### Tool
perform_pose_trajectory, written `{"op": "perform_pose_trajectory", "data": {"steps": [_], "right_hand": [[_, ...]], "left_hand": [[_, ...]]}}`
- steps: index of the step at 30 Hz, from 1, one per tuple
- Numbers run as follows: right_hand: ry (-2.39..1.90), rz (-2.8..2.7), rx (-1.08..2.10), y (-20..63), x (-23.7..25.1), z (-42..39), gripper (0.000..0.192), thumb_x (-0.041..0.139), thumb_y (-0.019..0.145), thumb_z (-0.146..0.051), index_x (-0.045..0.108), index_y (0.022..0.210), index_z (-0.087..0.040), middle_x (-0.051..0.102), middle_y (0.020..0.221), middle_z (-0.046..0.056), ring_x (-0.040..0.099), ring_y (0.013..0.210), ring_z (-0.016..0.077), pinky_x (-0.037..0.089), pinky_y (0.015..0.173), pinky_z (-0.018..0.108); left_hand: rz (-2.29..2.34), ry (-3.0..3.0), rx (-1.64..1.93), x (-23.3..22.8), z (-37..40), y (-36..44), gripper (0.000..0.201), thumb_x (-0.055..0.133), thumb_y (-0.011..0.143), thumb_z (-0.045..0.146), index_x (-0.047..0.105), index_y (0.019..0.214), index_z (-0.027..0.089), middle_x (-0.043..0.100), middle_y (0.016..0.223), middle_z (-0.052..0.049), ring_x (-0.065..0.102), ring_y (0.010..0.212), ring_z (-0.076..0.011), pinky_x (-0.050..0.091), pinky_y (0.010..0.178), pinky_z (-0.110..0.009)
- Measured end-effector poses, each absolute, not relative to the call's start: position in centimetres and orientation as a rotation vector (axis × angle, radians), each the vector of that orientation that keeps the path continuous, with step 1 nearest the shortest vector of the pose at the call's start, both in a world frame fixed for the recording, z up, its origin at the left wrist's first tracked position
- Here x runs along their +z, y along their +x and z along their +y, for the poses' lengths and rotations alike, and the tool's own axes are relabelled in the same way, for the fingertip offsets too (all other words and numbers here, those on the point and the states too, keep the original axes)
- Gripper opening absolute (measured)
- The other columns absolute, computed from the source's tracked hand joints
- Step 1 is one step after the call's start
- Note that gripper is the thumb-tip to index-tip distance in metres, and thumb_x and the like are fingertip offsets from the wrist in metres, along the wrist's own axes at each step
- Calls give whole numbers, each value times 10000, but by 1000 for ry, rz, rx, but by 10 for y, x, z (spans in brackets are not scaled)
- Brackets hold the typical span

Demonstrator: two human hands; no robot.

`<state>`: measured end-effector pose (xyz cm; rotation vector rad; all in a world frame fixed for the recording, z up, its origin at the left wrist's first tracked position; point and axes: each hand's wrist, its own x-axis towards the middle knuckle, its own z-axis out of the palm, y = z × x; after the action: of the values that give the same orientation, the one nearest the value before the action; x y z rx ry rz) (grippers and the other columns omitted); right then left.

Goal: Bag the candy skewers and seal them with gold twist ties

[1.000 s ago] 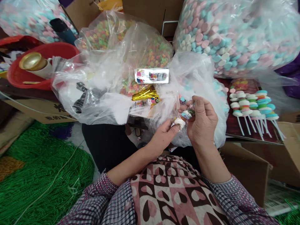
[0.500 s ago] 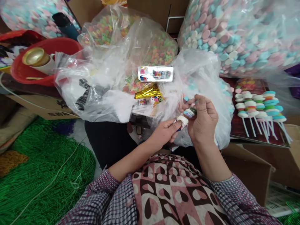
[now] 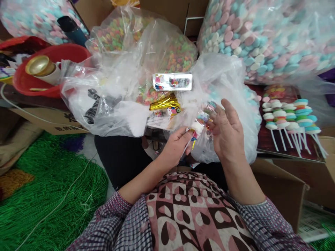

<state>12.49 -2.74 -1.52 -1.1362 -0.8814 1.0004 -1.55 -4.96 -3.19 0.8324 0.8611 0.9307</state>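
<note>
My left hand (image 3: 176, 146) is closed on the lower end of a wrapped marshmallow skewer (image 3: 196, 128) in a printed clear wrapper. Its white stick runs down past my fingers, and a bit of gold twist tie (image 3: 193, 143) shows at the neck. Just right of the skewer's upper end, my right hand (image 3: 228, 130) has its fingers spread, with no thing gripped in them. Gold twist ties (image 3: 164, 103) lie in a bundle beyond my left hand. Behind them rests a stack of printed silver wrappers (image 3: 172, 82).
Bare marshmallow skewers (image 3: 281, 116) lie on a dark board at the right. Large bags of marshmallows (image 3: 261, 42) and gummy candy rings (image 3: 180, 52) stand behind. At left are a red basin (image 3: 19, 82) and a heap of green cords (image 3: 52, 195).
My right hand has let go of the wrapped skewer's upper end and its fingers have spread. The left hand has moved slightly left with the skewer, and the gold tie now shows.
</note>
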Motion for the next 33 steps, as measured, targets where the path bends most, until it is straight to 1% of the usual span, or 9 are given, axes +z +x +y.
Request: {"op": "perform_pose_trajectory", "data": {"steps": [3,8,12,15,18,21,24,29,33], "right_hand": [[-1194,-905,1069,124,-15,-47,432,704,856,-471,606,1242,-304,704,1207,44,704,1007,182,583,782,327],[-1409,-1157,1406,117,-17,-82,377,687,844,-542,698,956,-182,722,736,26,663,641,149,535,607,279],[-1348,-1130,1606,106,-19,-90,381,697,824,-556,666,823,-176,684,660,13,609,547,116,472,515,231],[-1292,-986,1554,102,-26,-90,329,689,846,-516,640,807,-193,662,645,-11,584,525,103,465,510,222],[-1286,-939,1449,105,-32,-89,291,677,864,-492,659,868,-202,612,594,-36,545,496,103,452,507,231],[-1357,-1027,1293,113,-33,-86,284,637,893,-480,680,894,-200,510,523,-64,447,448,95,372,457,225],[-1448,-1159,1095,118,-28,-81,276,586,921,-461,694,890,-209,434,504,-70,370,430,97,298,429,231],[-1493,-1409,886,118,-23,-77,259,529,954,-416,701,910,-227,455,513,-49,416,458,123,325,452,253],[-1476,-1366,856,120,-27,-79,272,516,968,-433,685,960,-220,468,527,-56,440,464,118,363,480,253]], "left_hand": [[947,947,1006,-29,-41,-15,279,566,908,484,574,840,214,444,570,65,376,484,-80,311,496,-236],[1240,1271,1102,-24,-34,-17,236,547,924,418,598,809,219,523,667,21,473,689,-127,394,664,-244],[1228,1320,1098,-23,-35,-18,223,535,924,407,638,843,226,531,680,26,451,658,-123,376,659,-250],[1240,1354,1097,-24,-36,-18,242,542,916,400,593,762,221,488,652,36,423,640,-121,354,645,-251],[1316,1516,1058,-26,-37,-20,305,542,911,368,460,657,220,431,614,33,393,627,-131,324,643,-259],[1374,1697,952,-29,-39,-19,288,536,898,313,409,654,228,442,632,11,402,635,-155,309,654,-277],[1383,1770,891,-29,-40,-16,221,504,896,271,430,692,232,471,668,-9,420,654,-172,305,668,-293],[1253,1496,882,-25,-38,-22,230,541,897,353,521,716,213,478,639,17,426,635,-144,345,675,-275],[1018,1143,956,-25,-34,-32,297,579,891,465,656,961,187,670,939,-36,594,910,-165,441,838,-279]]}}
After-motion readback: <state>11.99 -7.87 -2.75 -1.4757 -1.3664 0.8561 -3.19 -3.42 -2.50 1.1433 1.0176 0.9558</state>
